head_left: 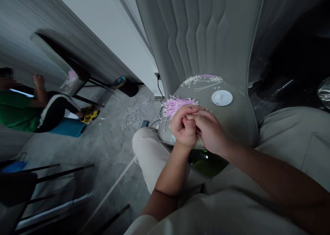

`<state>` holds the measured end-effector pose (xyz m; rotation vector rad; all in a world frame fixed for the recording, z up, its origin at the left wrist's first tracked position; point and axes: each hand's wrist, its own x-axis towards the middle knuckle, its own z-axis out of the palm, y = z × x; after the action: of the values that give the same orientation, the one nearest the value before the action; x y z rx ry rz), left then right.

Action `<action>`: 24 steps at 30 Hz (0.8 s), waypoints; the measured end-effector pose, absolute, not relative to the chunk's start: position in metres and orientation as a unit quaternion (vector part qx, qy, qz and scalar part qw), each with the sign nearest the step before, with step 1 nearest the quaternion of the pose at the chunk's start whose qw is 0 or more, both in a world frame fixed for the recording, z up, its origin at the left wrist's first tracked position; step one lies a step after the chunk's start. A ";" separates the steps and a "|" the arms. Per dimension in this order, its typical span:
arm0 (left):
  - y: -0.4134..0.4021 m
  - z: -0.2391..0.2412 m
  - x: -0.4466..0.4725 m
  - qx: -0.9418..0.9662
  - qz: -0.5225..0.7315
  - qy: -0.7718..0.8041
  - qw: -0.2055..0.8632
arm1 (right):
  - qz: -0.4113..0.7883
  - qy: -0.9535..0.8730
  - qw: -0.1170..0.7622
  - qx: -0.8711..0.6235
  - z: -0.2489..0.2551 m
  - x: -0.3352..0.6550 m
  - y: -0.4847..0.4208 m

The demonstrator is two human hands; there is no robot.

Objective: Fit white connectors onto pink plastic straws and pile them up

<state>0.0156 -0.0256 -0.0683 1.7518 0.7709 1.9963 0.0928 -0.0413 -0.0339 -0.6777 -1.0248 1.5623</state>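
My left hand (pixel 182 126) and my right hand (pixel 209 130) meet over the front edge of a grey padded chair seat (pixel 232 120). Both hands have their fingers curled and pressed together around something small that I cannot make out. Just beyond my left hand lies a heap of thin pink strips (pixel 173 105). Farther back on the seat sits a pile of white strips (pixel 199 80) and a round white lid (pixel 222 98).
The chair's tufted grey backrest (pixel 203 32) rises behind the seat. On the concrete floor at left lie coiled white cables (pixel 134 116). Another person in a green top (pixel 18 111) sits at far left. Dark chair legs (pixel 62 173) stand at lower left.
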 end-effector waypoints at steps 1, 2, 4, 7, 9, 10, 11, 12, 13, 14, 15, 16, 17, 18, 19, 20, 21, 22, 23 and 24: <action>-0.026 -0.069 0.015 0.621 0.709 0.278 0.184 | 0.660 -0.430 0.549 -0.281 -0.034 0.093 -0.041; -0.026 -0.070 0.016 0.620 0.709 0.281 0.182 | 0.661 -0.427 0.553 -0.275 -0.034 0.093 -0.041; -0.026 -0.070 0.016 0.620 0.707 0.287 0.184 | 0.661 -0.424 0.558 -0.268 -0.033 0.093 -0.041; -0.026 -0.070 0.017 0.612 0.709 0.297 0.184 | 0.662 -0.424 0.553 -0.278 -0.032 0.093 -0.040; -0.026 -0.070 0.017 0.611 0.711 0.295 0.185 | 0.659 -0.428 0.546 -0.289 -0.032 0.094 -0.039; -0.026 -0.070 0.018 0.611 0.711 0.290 0.190 | 0.658 -0.432 0.543 -0.293 -0.031 0.094 -0.039; -0.026 -0.071 0.018 0.612 0.711 0.285 0.197 | 0.657 -0.435 0.540 -0.296 -0.031 0.095 -0.039; -0.025 -0.072 0.018 0.613 0.710 0.280 0.204 | 0.657 -0.436 0.537 -0.301 -0.032 0.095 -0.039; -0.025 -0.073 0.018 0.610 0.711 0.279 0.210 | 0.658 -0.436 0.532 -0.307 -0.033 0.095 -0.039; -0.025 -0.075 0.018 0.608 0.712 0.280 0.213 | 0.659 -0.435 0.527 -0.314 -0.035 0.096 -0.039; -0.024 -0.077 0.018 0.606 0.712 0.284 0.215 | 0.662 -0.432 0.523 -0.319 -0.036 0.096 -0.038; -0.024 -0.078 0.018 0.605 0.711 0.289 0.213 | 0.663 -0.430 0.521 -0.324 -0.038 0.096 -0.038; -0.023 -0.080 0.018 0.604 0.709 0.296 0.209 | 0.663 -0.430 0.521 -0.325 -0.040 0.096 -0.036; -0.022 -0.082 0.019 0.603 0.707 0.304 0.208 | 0.660 -0.431 0.523 -0.324 -0.042 0.097 -0.035; -0.021 -0.083 0.018 0.601 0.704 0.313 0.211 | 0.657 -0.432 0.527 -0.322 -0.043 0.097 -0.033; -0.021 -0.084 0.018 0.599 0.701 0.321 0.219 | 0.657 -0.431 0.530 -0.320 -0.043 0.098 -0.031; -0.020 -0.084 0.018 0.596 0.696 0.326 0.231 | 0.660 -0.428 0.530 -0.317 -0.043 0.098 -0.030; -0.019 -0.084 0.017 0.595 0.693 0.327 0.245 | 0.668 -0.425 0.526 -0.311 -0.042 0.099 -0.028; -0.019 -0.083 0.016 0.594 0.689 0.326 0.258 | 0.677 -0.422 0.521 -0.304 -0.041 0.100 -0.027; -0.018 -0.083 0.015 0.596 0.686 0.323 0.264 | 0.685 -0.422 0.515 -0.297 -0.039 0.101 -0.026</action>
<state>0.0147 -0.0183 -0.0826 1.6111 0.8727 1.8552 0.1006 -0.0256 -0.0394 -0.7144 -1.0134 1.6450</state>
